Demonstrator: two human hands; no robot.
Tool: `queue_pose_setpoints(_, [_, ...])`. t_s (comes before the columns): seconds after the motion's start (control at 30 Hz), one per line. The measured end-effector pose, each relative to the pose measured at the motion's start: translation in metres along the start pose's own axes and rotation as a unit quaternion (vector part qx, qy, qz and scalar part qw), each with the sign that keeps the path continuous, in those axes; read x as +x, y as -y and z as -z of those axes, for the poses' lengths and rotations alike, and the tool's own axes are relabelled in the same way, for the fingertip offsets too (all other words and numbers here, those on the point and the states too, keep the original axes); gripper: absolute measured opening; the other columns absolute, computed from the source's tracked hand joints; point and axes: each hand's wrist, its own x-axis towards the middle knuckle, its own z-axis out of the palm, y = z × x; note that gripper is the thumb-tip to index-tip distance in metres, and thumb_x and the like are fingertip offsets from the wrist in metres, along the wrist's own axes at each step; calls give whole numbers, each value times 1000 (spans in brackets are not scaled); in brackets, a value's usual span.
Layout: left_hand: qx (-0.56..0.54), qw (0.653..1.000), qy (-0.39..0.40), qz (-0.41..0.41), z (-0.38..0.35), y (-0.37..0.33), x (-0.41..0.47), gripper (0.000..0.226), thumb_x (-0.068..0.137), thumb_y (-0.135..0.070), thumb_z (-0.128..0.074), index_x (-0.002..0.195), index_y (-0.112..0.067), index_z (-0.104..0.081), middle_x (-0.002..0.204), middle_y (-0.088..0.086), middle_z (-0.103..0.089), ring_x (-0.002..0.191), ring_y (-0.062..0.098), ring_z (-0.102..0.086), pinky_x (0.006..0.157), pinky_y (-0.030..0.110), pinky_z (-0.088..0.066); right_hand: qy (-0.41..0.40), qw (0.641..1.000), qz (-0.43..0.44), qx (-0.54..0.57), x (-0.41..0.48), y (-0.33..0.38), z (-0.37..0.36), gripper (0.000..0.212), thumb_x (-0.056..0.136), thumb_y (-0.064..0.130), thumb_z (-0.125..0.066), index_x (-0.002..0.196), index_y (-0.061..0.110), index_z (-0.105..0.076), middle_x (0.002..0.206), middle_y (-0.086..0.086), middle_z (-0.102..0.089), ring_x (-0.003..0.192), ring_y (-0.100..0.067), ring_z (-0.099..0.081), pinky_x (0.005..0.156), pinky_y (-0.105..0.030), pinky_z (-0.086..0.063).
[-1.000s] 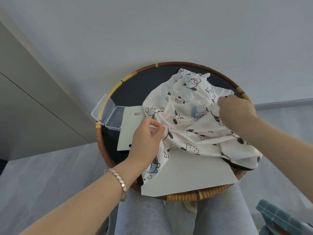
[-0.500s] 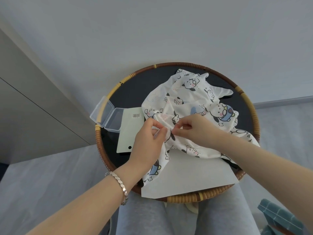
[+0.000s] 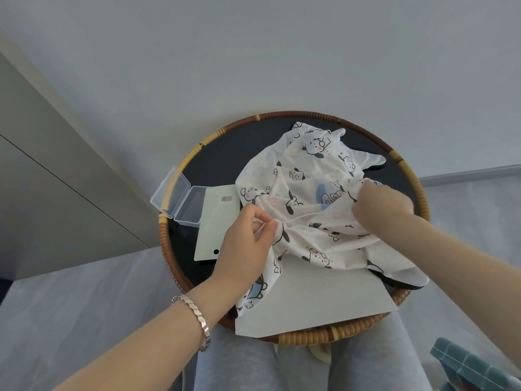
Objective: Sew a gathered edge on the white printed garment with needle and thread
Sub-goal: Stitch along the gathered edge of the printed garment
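A paper sheet [image 3: 324, 300] lies at the table's [image 3: 352, 334] near edge. The left hand [image 3: 245, 249] pinches the white printed garment's [image 3: 304, 170] bunched edge mid-table. The right hand's [image 3: 380, 207] grip is closed on cloth, needle hidden. Hard tugging could snap the thread. A green card [image 3: 217, 221] and a clear box [image 3: 177, 196] crowd the left edge.

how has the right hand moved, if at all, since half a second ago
Yes: the right hand moved right, toward the tray rim, away from the left hand.

Unreadable barcode label on pale card [image 3: 217, 221]
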Motion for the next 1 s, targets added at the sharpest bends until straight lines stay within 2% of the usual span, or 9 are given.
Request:
queue_pose_setpoints(0.1, [-7,1000,-2,4,0,0,1,12,92,-23,-54,83,-18,-48,48,-11,-40,38,-4,-40,43,8,-30,41,976,133,166,-19,21,2,18,92,21,-47,107,19,-56,76,0,-54,65,-16,-51,55,-25,-38])
queue_pose_setpoints(0.23, [-1,1000,6,-1,2,-1,1,13,93,-24,-53,82,-22,-47,50,-10,-41,38,0,-40,42,10,-31,152,914,284,247,-48,45,6,13,88,35,-58,88,25,-65,50,8,-37,44,-6,-35,46,-17,-29])
queue_pose_setpoints(0.33, [-5,1000,5,1,3,0,0,11,93,-23,-52,84,-21,-47,50,-10,-42,39,-1,-41,42,10,-32,144,910,280,271,-51,48,4,15,88,32,-59,77,21,-62,47,8,-35,43,-6,-33,42,-13,-27])
queue_pose_setpoints(0.47, [-3,1000,5,-1,2,1,0,10,93,-25,-52,86,-19,-47,49,-10,-40,39,-1,-42,42,10,-32,84,923,267,262,-55,45,3,16,89,32,-57,84,21,-68,55,7,-45,50,-6,-40,53,-22,-34])
queue_pose_setpoints(0.6, [8,1000,9,-4,3,3,0,12,93,-27,-51,83,-23,-46,57,-10,-48,45,-3,-46,47,9,-35,63,936,155,311,-43,34,5,19,85,24,-62,74,10,-68,59,-1,-56,55,-13,-46,57,-27,-39])
queue_pose_setpoints(0.67, [13,1000,11,-2,4,5,0,12,93,-28,-51,83,-26,-45,68,-6,-58,56,-5,-51,52,7,-38,66,962,63,257,-25,20,5,20,83,15,-58,66,4,-59,57,-4,-48,52,-18,-42,52,-24,-33])
queue_pose_setpoints(0.77, [22,1000,5,-1,6,8,0,10,93,-29,-50,85,-26,-46,75,-2,-63,66,3,-55,56,8,-40,50,998,-11,47,-11,3,7,13,82,9,-44,68,8,-45,67,-5,-47,64,-21,-45,63,-28,-37])
queue_pose_setpoints(0.87, [20,1000,-3,-4,7,9,0,9,93,-28,-51,87,-22,-47,64,-9,-54,57,-4,-52,54,7,-39,11,998,45,-48,-15,9,9,14,87,7,-38,87,10,-51,75,-4,-46,72,-23,-47,66,-31,-38])
queue_pose_setpoints(1.0, [7,1000,-4,-6,6,6,-2,12,93,-26,-51,91,-15,-48,55,-12,-44,46,-7,-48,48,7,-35,68,958,218,176,-42,35,17,21,93,30,-47,109,26,-62,68,7,-49,58,-10,-47,57,-24,-39])
